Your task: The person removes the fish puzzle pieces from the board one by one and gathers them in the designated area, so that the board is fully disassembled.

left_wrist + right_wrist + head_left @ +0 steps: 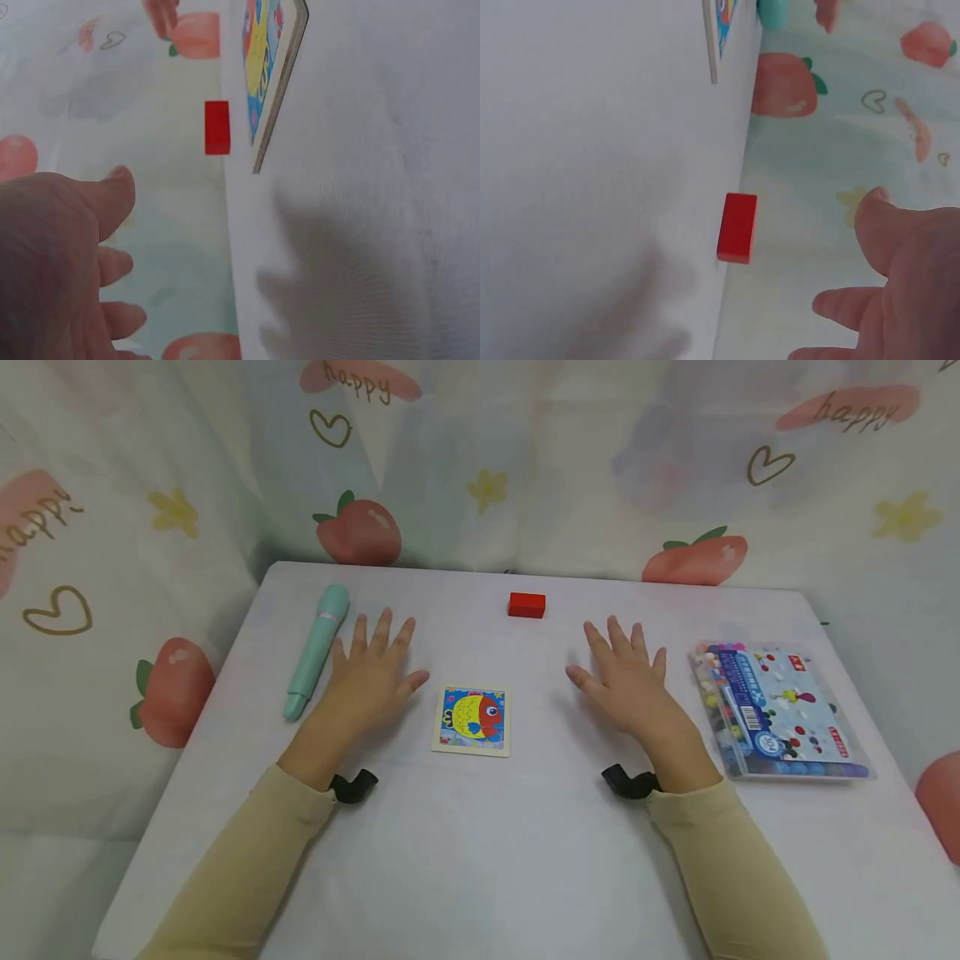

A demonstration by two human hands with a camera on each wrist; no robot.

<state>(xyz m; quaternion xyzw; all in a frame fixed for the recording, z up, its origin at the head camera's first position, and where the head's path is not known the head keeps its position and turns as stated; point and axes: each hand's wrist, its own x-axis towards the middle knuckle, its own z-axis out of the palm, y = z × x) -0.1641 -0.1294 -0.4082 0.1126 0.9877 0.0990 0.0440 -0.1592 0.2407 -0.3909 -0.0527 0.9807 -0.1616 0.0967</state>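
Palm down with fingers spread, my left hand is over the left of the table, holding nothing. Just beyond its fingers lies a mint-green capped pen-like stick. My right hand, also spread and holding nothing, is on the other side. Between the hands, nearer the left one, lies a small square fish picture puzzle in a pale wooden frame. A red rectangular block sits near the table's back edge; both wrist views show it past the thumbs, the left thumb and the right thumb.
Right of my right hand lies a clear plastic case of colourful beads with a blue printed label. The white table ends at a patterned curtain behind and at the sides. A black wrist strap piece shows at each cuff.
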